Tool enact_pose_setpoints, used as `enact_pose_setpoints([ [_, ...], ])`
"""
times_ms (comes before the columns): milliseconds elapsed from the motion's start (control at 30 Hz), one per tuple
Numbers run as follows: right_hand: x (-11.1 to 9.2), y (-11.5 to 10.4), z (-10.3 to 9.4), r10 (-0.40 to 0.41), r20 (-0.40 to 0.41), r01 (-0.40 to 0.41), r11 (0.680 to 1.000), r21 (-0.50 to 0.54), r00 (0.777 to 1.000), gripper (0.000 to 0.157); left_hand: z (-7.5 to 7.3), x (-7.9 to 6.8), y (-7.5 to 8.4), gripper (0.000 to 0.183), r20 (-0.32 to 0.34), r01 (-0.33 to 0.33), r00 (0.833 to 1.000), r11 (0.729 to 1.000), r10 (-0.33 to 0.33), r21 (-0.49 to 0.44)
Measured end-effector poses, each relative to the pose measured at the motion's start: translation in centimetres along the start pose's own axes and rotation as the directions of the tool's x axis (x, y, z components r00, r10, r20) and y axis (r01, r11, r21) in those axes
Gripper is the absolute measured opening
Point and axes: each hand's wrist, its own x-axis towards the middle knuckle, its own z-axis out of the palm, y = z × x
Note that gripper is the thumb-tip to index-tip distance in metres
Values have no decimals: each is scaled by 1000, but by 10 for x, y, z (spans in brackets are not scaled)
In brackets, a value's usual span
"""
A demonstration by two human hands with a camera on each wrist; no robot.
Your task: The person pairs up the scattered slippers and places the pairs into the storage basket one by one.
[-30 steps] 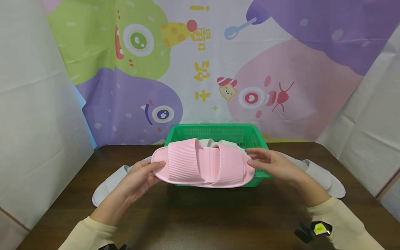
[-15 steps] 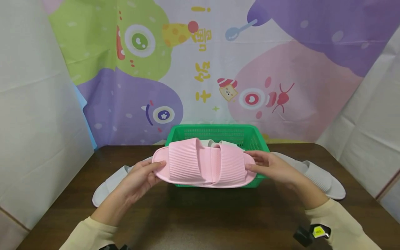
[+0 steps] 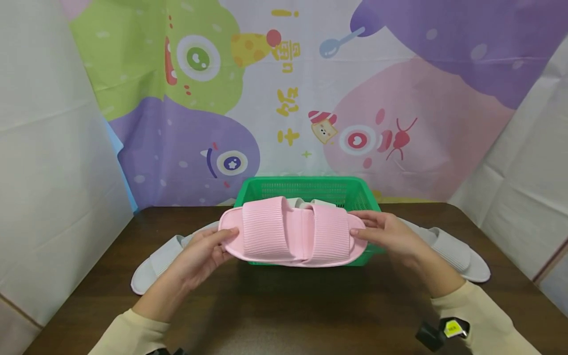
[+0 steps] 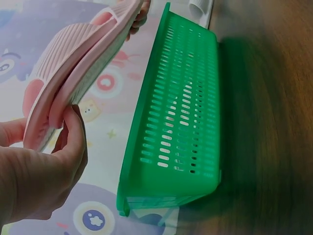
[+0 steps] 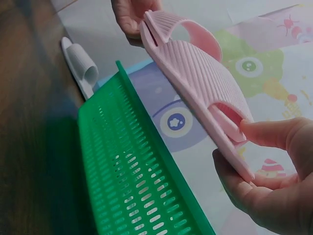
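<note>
A pair of pink slippers (image 3: 266, 229) with ribbed straps is held up level in front of the green basket, one slipper fitted against the other. My left hand (image 3: 199, 261) pinches the left end, thumb on the upper face and fingers behind. At the opposite end my right hand (image 3: 392, 236) grips the tip between thumb and fingers. Two sole layers show edge-on in the left wrist view, where the slippers (image 4: 80, 63) are tilted beside the basket. In the right wrist view, the thumb of the right hand (image 5: 274, 166) presses at the strap opening.
The green perforated basket (image 3: 370, 192) stands at the back of the dark wooden table (image 3: 284, 315), with light-coloured slippers (image 3: 326, 202) inside. A grey slipper (image 3: 155, 259) lies on the left and another grey slipper (image 3: 457, 251) on the right. A cartoon-printed cloth (image 3: 284, 162) hangs behind.
The pink slippers have shifted slightly to the right, along with my left hand. My right hand's fingers have resettled a little on the right end.
</note>
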Motion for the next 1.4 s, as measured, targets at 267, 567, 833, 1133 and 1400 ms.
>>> enact_pose_setpoints([
  [267, -1, 2, 2, 18, -5, -17, 997, 80, 1000, 64, 2, 3, -6, 50, 19, 6, 1000, 1000, -6, -10],
  [567, 1, 0, 7, 2, -11, -1, 999, 47, 1000, 63, 7, 5, -10, 51, -14, 30, 999, 999, -30, -14],
  [833, 1, -1, 7, -20, 16, 19, 998, 59, 1000, 62, 8, 7, -9, 52, -16, 33, 999, 999, -33, -18],
  [1133, 4, -5, 3, 7, 91, -18, 993, 117, 996, 66, 4, 8, -1, 41, -35, 31, 999, 999, -32, -25],
  [1400, 8, -15, 0, -20, 132, -5, 983, 186, 991, 66, 2, 12, 5, 37, -67, 33, 997, 998, -37, -51],
])
